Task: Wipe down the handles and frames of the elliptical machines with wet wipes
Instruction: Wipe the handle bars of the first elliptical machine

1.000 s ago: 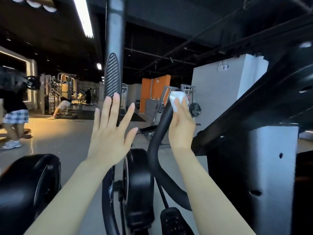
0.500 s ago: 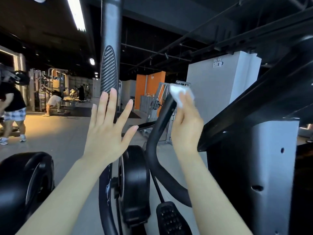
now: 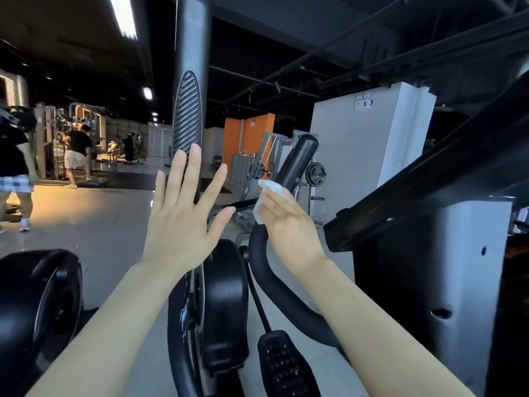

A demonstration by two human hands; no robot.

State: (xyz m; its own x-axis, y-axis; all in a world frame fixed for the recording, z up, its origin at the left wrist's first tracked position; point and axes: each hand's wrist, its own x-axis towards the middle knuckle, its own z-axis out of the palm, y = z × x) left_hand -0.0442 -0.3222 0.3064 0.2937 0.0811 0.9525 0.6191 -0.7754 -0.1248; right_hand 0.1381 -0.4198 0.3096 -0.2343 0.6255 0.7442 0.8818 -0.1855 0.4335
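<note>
Here the left hand (image 3: 183, 222) is raised with fingers spread wide, holding nothing, just left of the handle (image 3: 294, 164). The right hand (image 3: 289, 222) presses a white wipe (image 3: 267, 196) against the handle's left side, the wipe under its fingertips, below the handle's top end.

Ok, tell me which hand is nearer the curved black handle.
Right. The right hand presses the wet wipe against the curved black handle; the left hand is raised open off to its left, apart from it.
</note>
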